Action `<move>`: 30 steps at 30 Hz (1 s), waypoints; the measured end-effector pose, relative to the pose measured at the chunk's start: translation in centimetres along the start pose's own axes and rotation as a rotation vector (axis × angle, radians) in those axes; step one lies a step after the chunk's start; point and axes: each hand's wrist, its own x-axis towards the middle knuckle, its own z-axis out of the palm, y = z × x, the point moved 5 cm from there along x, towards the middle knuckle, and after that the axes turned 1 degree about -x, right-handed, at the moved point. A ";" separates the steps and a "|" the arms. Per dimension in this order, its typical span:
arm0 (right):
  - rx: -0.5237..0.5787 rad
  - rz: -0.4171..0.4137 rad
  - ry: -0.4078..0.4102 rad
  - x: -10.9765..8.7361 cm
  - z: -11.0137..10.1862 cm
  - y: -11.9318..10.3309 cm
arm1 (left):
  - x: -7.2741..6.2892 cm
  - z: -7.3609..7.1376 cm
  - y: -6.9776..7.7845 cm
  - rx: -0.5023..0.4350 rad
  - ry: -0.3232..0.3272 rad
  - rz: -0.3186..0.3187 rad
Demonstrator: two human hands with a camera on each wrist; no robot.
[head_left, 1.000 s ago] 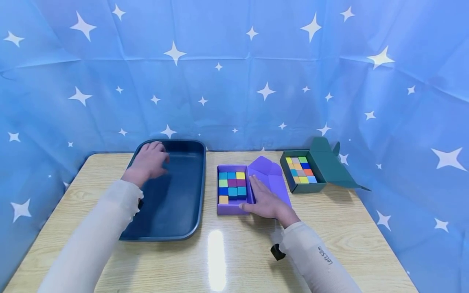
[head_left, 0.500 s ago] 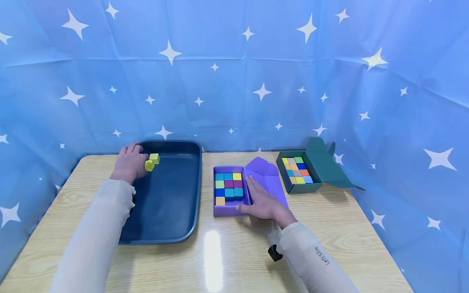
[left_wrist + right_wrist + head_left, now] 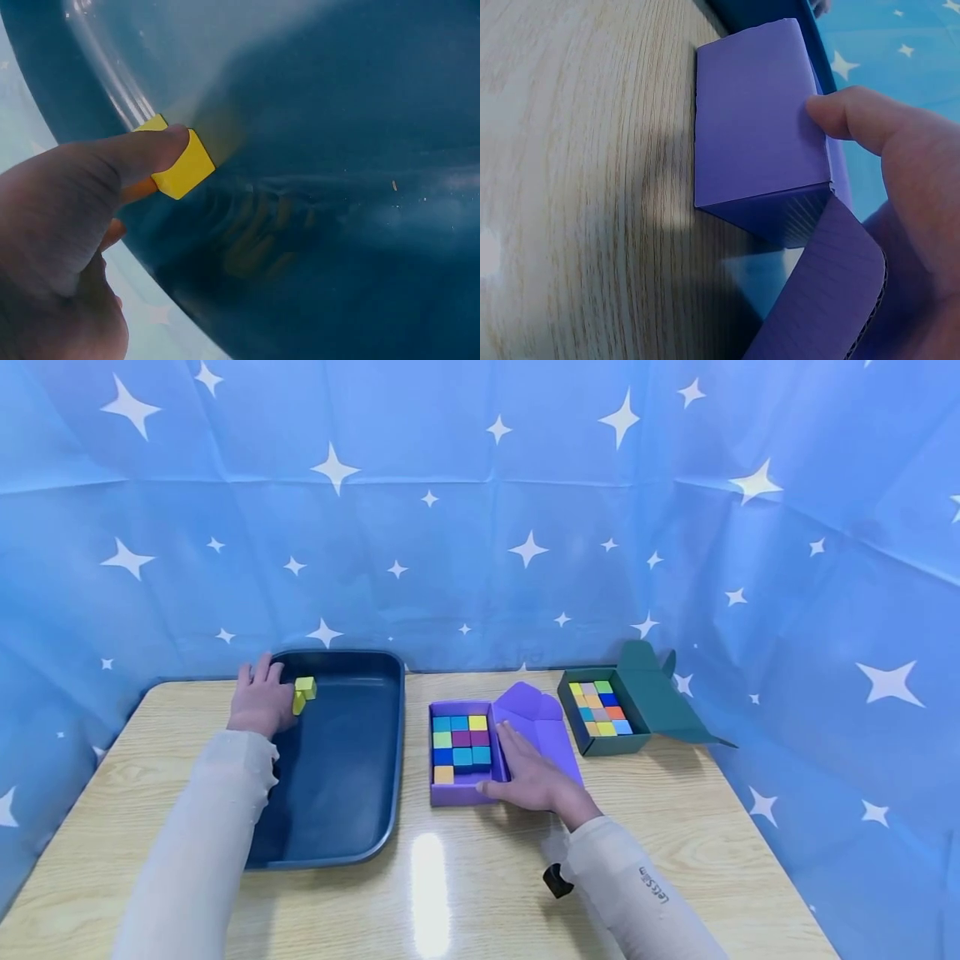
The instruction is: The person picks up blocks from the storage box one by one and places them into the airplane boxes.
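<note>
At the far left corner of the dark blue tray (image 3: 341, 777), my left hand (image 3: 260, 700) pinches a yellow cube (image 3: 185, 169) with its thumb across one face. A second yellow cube (image 3: 305, 687) touches it at the back; the hand's other fingers are mostly hidden in the left wrist view. My right hand (image 3: 531, 775) rests on the opened purple box (image 3: 457, 794), fingers stretched along its right edge. Its thumb touches the top of the box's front wall. Several coloured cubes (image 3: 461, 739) sit in rows inside that box, with a gap at the front right.
Behind the purple box, to the right, stands an open green box (image 3: 618, 745) holding several coloured cubes. Its lid (image 3: 663, 702) leans out to the right. A starry blue cloth (image 3: 450, 527) hangs behind the wooden table (image 3: 675, 860).
My left hand has moved left to the tray's far corner, and two yellow cubes have come into view beside it. The right hand stays on the purple box. The head view has shifted slightly.
</note>
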 end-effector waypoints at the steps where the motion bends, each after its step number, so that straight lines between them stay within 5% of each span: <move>1: 0.000 0.000 0.000 0.0 0.0 -0.1 | -0.1 0.0 -0.1 0.004 0.004 -0.003; 14: -0.005 0.000 0.000 0.0 0.0 -0.3 | -0.7 -1.0 -0.3 0.009 0.054 0.004; 21: 0.001 0.002 -0.002 0.0 0.0 -0.2 | -0.6 -0.8 -0.3 -0.015 0.094 0.072; 30: 0.005 -0.001 -0.004 0.1 0.1 -0.2 | -2.0 -4.7 1.6 -0.119 0.247 0.169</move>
